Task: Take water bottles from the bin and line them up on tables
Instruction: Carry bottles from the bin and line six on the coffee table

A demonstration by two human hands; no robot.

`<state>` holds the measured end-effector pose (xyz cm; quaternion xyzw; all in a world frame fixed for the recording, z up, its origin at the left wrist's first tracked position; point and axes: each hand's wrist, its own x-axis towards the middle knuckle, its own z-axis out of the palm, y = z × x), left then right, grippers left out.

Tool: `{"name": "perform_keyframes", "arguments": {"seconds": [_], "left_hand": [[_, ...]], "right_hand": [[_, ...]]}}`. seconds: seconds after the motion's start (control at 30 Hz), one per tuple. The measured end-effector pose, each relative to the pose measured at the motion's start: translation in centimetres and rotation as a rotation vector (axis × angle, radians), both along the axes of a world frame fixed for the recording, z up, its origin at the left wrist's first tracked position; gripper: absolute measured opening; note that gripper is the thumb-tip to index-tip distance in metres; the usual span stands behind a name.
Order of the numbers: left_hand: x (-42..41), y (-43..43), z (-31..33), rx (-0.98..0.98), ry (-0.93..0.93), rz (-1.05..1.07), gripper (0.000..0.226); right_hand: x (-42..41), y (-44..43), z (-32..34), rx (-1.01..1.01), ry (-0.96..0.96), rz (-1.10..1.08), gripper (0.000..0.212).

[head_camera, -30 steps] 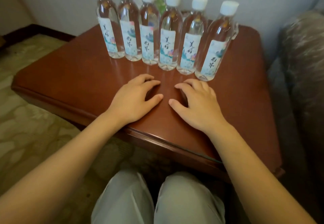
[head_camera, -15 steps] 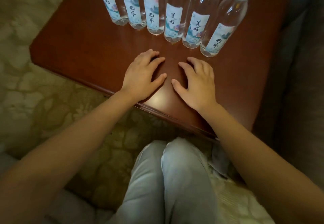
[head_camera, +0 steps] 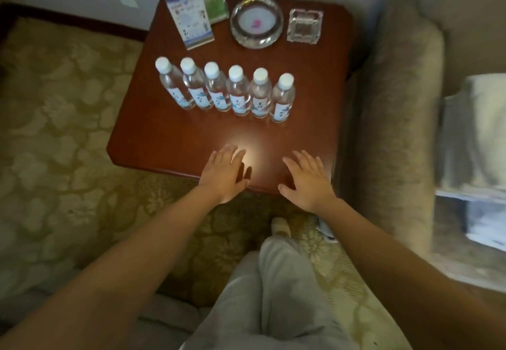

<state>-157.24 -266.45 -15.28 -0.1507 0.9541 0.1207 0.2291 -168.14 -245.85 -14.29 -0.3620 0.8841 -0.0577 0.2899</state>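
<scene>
The left hand and right hand have slid back to the tabletop's near edge, flat and empty, where a hasty forward sweep could topple the bottles ahead.

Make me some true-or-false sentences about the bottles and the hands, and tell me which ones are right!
1. Six water bottles stand in one row on the table. True.
2. The left hand holds a bottle. False: it is open and holds nothing.
3. Every bottle has a white cap. True.
4. The round glass dish sits between the bottles and the hands. False: it sits behind the row, at the table's far side.
5. The right hand is open near the table's front edge. True.
</scene>
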Motion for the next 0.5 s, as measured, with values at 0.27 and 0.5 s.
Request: {"name": "perform_keyframes", "arguments": {"seconds": [0.27, 0.5], "left_hand": [[2.0, 5.2, 14.5, -0.006, 0.098, -0.148, 0.081], [2.6, 10.6, 21.7, 0.002, 0.267, -0.319, 0.082]], "right_hand": [[4.2, 6.8, 15.0, -0.098, 0.103, -0.28, 0.076], [9.9, 13.4, 21.3, -0.154, 0.248, -0.561, 0.079]]}}
